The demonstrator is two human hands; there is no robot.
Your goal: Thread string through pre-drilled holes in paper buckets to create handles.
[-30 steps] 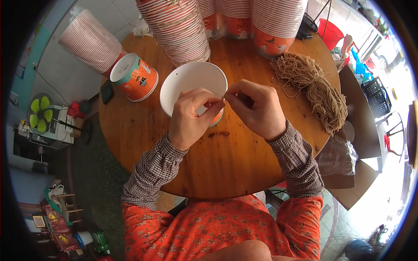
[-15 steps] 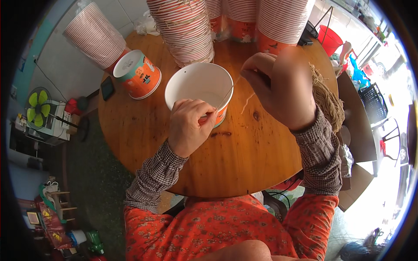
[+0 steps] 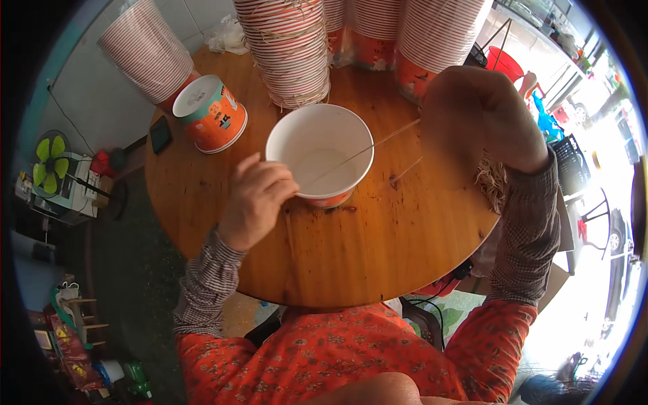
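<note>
A white-lined orange paper bucket point(image 3: 317, 131) stands upright in front of me with its mouth facing up. My left hand point(image 3: 256, 196) is at its near left rim, fingers closed on a thin string point(image 3: 368, 149). That string is stretched across the bucket's mouth, up to my right hand point(image 3: 466, 118), which is blurred by motion but closed on the string's other part. A short loose tail hangs below my right hand. Whether the string passes through the bucket's wall cannot be made out.
An upside-down orange bucket point(image 3: 212, 111) sits on the round wooden table point(image 3: 378, 250) beside a dark phone point(image 3: 160, 135). Tall bucket stacks stand behind, one stack point(image 3: 287, 54) hung with strings. A bundle of strings point(image 3: 491, 182) lies under my right arm.
My right hand has moved right, away from the bucket, drawing the string out longer. My left hand has shifted left to the rim. The bucket has turned and sits slightly further right.
</note>
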